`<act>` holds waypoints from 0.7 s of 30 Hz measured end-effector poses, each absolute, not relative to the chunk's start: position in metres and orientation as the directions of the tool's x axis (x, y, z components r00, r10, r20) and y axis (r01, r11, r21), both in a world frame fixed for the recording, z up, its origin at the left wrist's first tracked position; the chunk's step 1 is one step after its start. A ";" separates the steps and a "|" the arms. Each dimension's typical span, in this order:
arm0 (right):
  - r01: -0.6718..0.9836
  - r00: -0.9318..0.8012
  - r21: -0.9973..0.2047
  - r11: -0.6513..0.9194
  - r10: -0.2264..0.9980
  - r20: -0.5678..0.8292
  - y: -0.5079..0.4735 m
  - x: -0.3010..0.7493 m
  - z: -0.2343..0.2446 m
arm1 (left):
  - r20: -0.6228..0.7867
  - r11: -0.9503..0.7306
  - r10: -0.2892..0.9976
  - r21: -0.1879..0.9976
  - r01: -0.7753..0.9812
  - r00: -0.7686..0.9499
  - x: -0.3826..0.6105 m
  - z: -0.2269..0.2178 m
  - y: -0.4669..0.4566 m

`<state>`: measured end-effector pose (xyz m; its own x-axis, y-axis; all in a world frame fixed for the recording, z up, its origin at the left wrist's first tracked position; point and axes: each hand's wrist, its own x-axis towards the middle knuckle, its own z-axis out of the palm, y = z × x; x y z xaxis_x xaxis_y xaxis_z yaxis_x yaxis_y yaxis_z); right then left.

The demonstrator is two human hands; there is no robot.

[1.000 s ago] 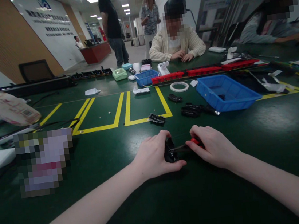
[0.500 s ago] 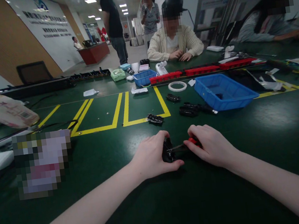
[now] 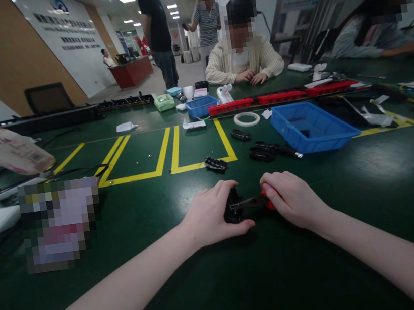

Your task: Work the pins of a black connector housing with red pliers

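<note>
My left hand is curled around a small black plastic part, with fingers over its top and the thumb stretched along the near side. My right hand is closed on a red-handled tool with a narrow metal front end. The tool points left, and its tip meets the black part or lies inside it; the exact contact is too small to tell. My fingers hide most of the red handle. A similar black part lies just beyond my left hand.
More black parts lie beside a blue bin. Behind them are a white ring, a small blue basket and a long red strip. A bottle lies at left. A person sits opposite.
My right fingers have closed further around the red handle, the thumb drawing back right. More of the tool's metal end shows. My left hand holds the black part almost unmoved.
</note>
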<state>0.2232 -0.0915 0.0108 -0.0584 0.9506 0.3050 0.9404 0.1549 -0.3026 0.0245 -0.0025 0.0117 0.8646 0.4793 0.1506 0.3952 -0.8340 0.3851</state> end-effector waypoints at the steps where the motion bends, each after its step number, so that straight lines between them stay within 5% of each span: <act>1: 0.940 -0.055 -0.306 0.154 0.950 0.309 -0.091 0.224 0.011 | 0.151 -0.838 0.473 0.381 0.390 0.868 0.024 0.012 -0.002; 21: 0.908 -0.020 -0.367 0.200 0.898 0.440 -0.090 0.237 0.008 | 0.125 -0.860 0.460 0.310 0.406 0.879 0.026 0.015 -0.004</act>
<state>0.2371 -0.0902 0.0077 -0.0201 0.8978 0.4399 0.9083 0.2003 -0.3673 0.0258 -0.0043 0.0150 0.8791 0.4599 0.1254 0.4055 -0.8598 0.3103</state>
